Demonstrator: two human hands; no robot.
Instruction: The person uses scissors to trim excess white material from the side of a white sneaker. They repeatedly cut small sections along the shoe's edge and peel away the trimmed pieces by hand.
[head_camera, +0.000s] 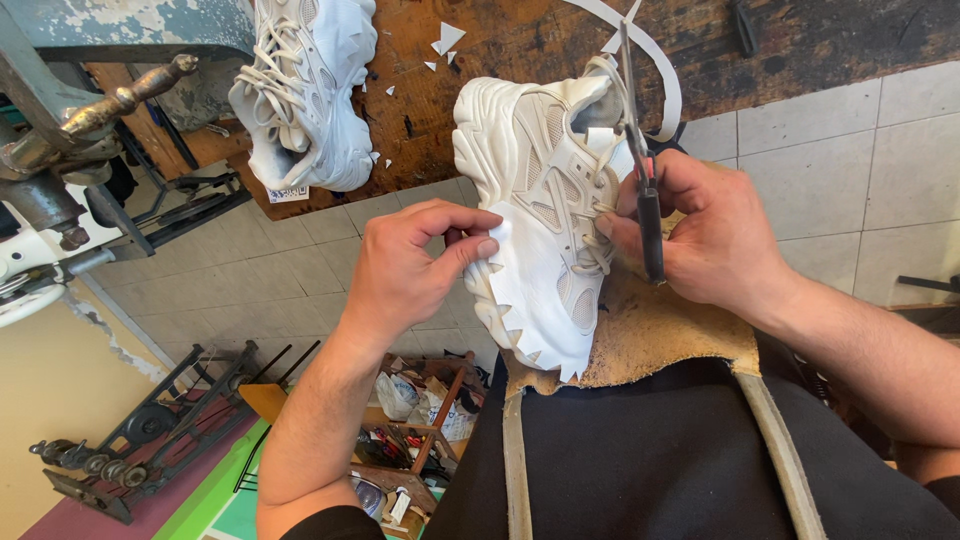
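A white chunky sneaker (535, 170) lies on a worn leather pad (660, 335) over my lap. A white patch with a zigzag cut edge (535, 290) covers its toe side. My left hand (410, 265) pinches the patch's edge with thumb and fingertips against the sole. My right hand (700, 230) presses on the laces and holds a pair of scissors (645, 190) with a dark handle, blades pointing up past the shoe's collar.
A second white sneaker (305, 90) rests on the wooden workbench (500, 50) with white scraps and a white strip (655, 60). A stitching machine (60, 150) stands at left. Below are a tiled floor, a metal rack (140, 440) and a cluttered small shelf (415, 430).
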